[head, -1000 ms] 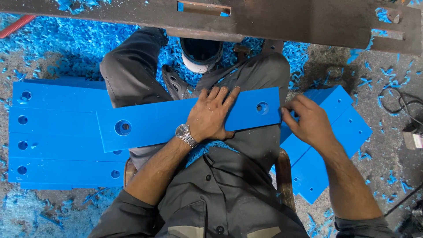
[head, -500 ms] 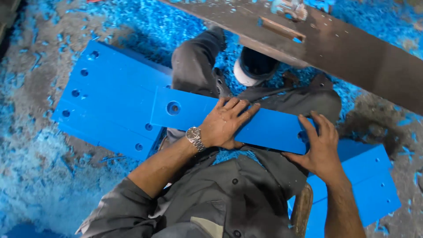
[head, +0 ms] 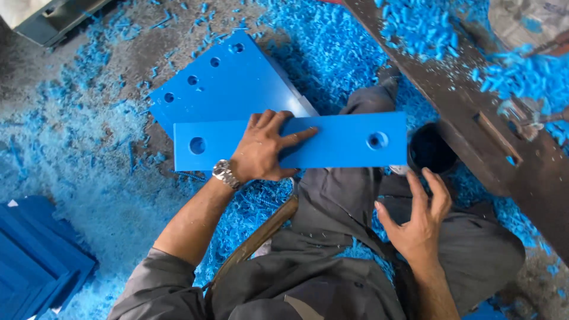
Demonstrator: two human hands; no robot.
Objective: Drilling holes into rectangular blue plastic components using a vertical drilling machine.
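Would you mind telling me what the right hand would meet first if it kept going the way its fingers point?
The right hand is open, empty, fingers pointing up the picture. Going straight on, it would probably first meet the right end of the blue plastic strip, or the dark round opening beside it; depth is unclear.

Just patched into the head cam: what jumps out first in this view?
A long bright blue plastic bar with a hole near each end lies across the person's lap, the left hand pressed flat on it. The right hand hovers open above the right thigh. Blue shavings cover the floor, and a stack of blue drilled plates lies behind.
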